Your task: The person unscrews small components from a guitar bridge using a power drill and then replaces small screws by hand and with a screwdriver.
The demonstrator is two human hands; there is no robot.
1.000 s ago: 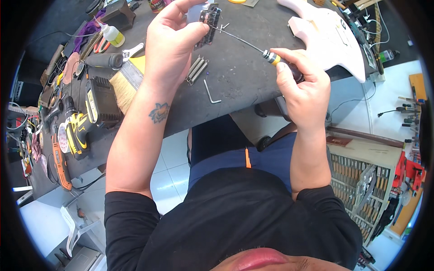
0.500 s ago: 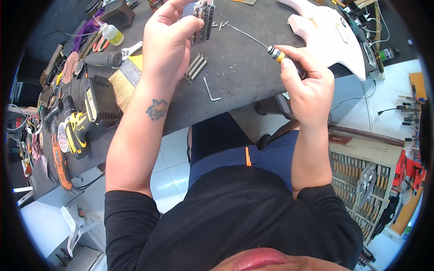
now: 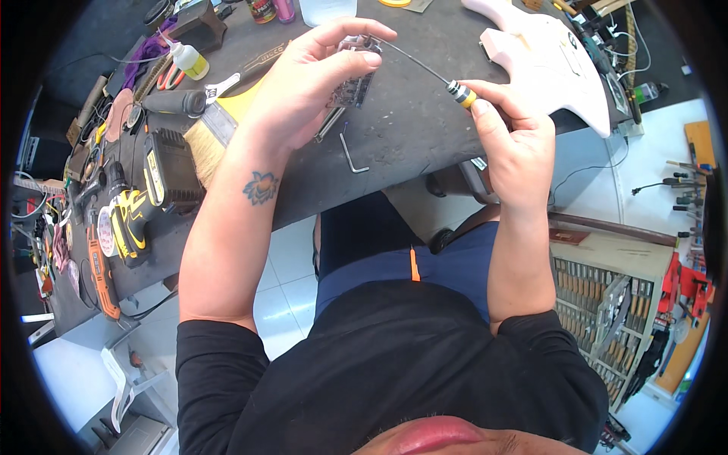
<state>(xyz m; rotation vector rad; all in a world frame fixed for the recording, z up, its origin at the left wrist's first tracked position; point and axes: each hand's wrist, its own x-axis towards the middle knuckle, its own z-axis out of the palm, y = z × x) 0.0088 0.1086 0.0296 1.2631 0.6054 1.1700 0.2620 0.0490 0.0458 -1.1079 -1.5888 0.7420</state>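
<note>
My left hand (image 3: 315,76) is closed around a metal guitar bridge (image 3: 353,92), which is tilted and partly covered by my fingers and thumb. In my right hand (image 3: 518,140) is a screwdriver (image 3: 461,94) with a yellow and dark handle. Its long thin shaft points left, and the tip reaches the upper end of the bridge by my left fingertips. Whether the tip sits in a screw is too small to tell. Below my left hand lie metal springs (image 3: 329,123), mostly hidden. An L-shaped hex key (image 3: 352,157) rests near the bench's front edge.
A pale electric guitar body (image 3: 550,64) lies on the dark workbench (image 3: 425,136) to the right. On the left are a brush (image 3: 214,135), a yellow cordless drill (image 3: 129,220), an orange rotary tool (image 3: 101,265) and a small bottle (image 3: 187,61). A clear container (image 3: 327,10) stands at the back.
My left hand has brought the bridge down and slightly right, turning it, and its index finger now stretches over the top toward the screwdriver tip. My right hand has barely moved.
</note>
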